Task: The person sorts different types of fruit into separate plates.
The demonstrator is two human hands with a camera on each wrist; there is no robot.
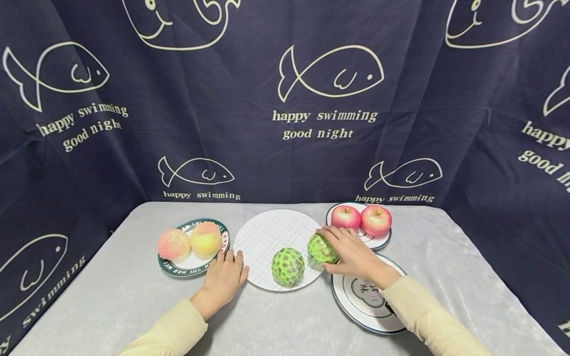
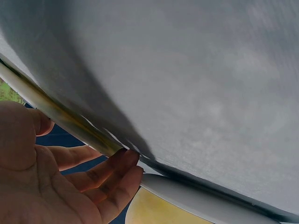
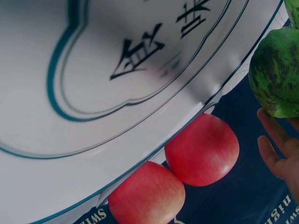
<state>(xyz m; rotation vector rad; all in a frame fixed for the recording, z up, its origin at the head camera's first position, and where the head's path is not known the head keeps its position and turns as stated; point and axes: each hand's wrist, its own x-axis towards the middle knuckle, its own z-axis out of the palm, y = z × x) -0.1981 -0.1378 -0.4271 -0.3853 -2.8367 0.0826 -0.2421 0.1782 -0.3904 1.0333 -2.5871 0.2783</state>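
My right hand holds a green, dark-spotted sugar apple at the right side of a white grid-patterned plate, its fingers over the top and the thumb on the near side. In the right wrist view, fingertips touch this sugar apple from below. A second sugar apple sits on the front part of the same plate. My left hand lies palm down with relaxed fingers between that plate and a green-rimmed plate. In the left wrist view, the left hand appears beside the plate edges, holding nothing.
Two peaches lie on the green-rimmed plate at left. At the back right, two red apples sit on a dark-rimmed plate. A larger plate with printed characters is under the right forearm. Dark fish-print cloth surrounds the grey-covered table.
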